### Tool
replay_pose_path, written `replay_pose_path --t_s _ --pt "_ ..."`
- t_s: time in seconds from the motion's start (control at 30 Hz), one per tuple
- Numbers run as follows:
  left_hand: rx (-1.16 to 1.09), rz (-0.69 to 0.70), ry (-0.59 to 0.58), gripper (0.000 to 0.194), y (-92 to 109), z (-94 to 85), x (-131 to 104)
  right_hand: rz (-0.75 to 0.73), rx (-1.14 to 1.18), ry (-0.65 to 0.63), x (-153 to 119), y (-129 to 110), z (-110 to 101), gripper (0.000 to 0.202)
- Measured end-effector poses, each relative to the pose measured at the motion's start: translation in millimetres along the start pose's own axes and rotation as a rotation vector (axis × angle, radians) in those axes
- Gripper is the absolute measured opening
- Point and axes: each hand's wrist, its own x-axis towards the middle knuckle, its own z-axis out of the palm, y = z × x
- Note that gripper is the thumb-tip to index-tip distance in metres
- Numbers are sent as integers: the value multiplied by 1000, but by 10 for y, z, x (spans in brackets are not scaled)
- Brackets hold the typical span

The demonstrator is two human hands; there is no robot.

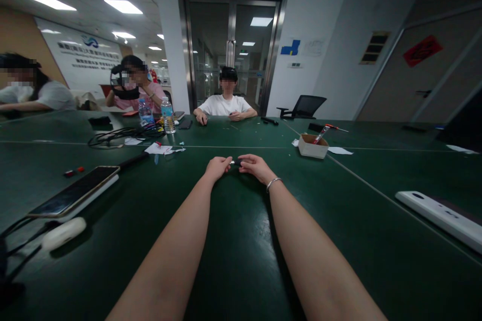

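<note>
In the head view, both my arms reach forward over the green table (241, 241). Between my hands is a small black stick with a bright silver end (236, 162), shaped much like a USB stick. My left hand (218, 168) pinches the silver end between thumb and fingertips. The black body is gripped by my right hand (256, 167), whose fingers partly cover it. A silver bangle (273, 184) circles my right wrist. Both hands are low, close to the tabletop; whether they rest on it I cannot tell.
Left lie a phone (77, 191), a white rounded device (64, 233), black cables (124, 134) and water bottles (168, 116). Right are a small box (313, 147) with a tool inside and a white power strip (437, 213). A person (226, 105) sits opposite; others sit at left.
</note>
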Motion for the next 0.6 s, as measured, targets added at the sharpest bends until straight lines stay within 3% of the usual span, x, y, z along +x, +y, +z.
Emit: replay_pose_path --t_s 0.27,0.6 --pt "-162 122 -50 28 -110 56 43 13 26 57 1 -11 -4 13" --pt "-268 199 -35 22 -8 69 -23 30 6 19 -5 -20 -6 11"
